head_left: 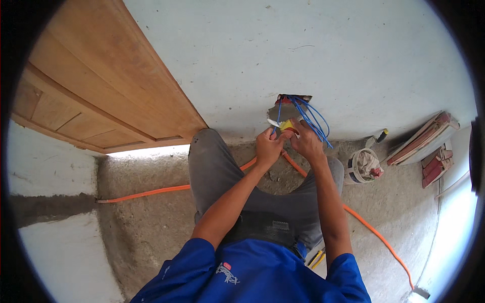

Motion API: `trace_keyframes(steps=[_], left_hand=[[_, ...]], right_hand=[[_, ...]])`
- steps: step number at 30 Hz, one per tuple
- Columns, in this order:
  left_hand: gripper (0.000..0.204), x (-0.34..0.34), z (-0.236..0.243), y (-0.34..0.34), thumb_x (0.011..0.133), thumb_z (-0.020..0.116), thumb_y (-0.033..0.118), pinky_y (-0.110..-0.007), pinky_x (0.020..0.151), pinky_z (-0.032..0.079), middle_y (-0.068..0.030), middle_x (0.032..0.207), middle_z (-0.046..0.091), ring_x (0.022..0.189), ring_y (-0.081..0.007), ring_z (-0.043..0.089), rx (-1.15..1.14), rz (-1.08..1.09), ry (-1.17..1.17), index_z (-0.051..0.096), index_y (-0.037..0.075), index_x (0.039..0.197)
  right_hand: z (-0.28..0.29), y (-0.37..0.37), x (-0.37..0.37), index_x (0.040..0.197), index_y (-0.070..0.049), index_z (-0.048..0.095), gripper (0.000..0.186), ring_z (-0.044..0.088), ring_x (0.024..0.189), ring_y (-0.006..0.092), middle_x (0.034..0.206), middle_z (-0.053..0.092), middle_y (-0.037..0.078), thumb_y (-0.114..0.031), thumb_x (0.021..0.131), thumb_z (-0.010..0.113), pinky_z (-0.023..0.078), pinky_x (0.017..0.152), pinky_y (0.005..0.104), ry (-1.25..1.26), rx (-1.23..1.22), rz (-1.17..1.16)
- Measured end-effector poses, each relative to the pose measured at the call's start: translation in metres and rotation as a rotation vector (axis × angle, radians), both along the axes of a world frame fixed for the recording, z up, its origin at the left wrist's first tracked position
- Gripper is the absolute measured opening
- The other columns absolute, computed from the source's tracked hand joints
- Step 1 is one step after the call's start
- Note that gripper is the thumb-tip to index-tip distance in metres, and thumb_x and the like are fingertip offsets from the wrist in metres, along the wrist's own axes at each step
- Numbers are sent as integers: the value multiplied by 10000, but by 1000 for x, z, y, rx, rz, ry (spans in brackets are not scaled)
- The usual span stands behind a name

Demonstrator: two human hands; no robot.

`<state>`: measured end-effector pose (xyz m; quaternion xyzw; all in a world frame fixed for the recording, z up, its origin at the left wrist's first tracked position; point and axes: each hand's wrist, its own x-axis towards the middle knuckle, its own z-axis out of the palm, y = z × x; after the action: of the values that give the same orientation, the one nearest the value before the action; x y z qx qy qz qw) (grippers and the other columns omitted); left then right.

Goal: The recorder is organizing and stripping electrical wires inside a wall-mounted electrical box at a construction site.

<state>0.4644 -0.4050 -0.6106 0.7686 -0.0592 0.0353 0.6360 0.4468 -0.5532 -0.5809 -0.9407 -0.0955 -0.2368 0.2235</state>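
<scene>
My left hand (269, 147) is closed in a pinch on the end of a blue wire (279, 112). Close beside it, my right hand (307, 142) grips a small yellow piece with a white end (286, 124), right at that wire; its exact kind is too small to make out. The wire comes out of a rough wall opening (286, 100) with reddish edges. Several more blue wires (319, 130) hang from the same opening, looping to the right past my right hand. Both hands are above my knees, just in front of the wall.
A wooden door (108, 65) stands at the left. An orange corrugated conduit (371, 228) crosses the rough floor beneath my legs. To the right are a white bucket (352, 170) with cloth inside and leaning tiles (419, 139). A yellow-handled tool (318, 258) is at my right hip.
</scene>
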Motion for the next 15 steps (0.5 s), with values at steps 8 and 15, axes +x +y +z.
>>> trace_keyframes(steps=[8,15], left_hand=[[602,4,-3,3,737,810,414,-333,473,317,-32,540,324,563,-118,291,21,-15,-44,389,-2,630],[597,8,4,13,763,785,437,-325,462,285,-13,533,311,544,-119,279,46,-135,-40,384,17,622]], right_hand=[[-16,7,-2,1126,-44,635,404,617,672,316,775,609,126,-170,751,715,477,578,407,-85,-32,-68],[-20,14,-1,1111,-41,641,404,628,695,307,795,625,119,-168,735,717,493,594,401,-158,85,-80]])
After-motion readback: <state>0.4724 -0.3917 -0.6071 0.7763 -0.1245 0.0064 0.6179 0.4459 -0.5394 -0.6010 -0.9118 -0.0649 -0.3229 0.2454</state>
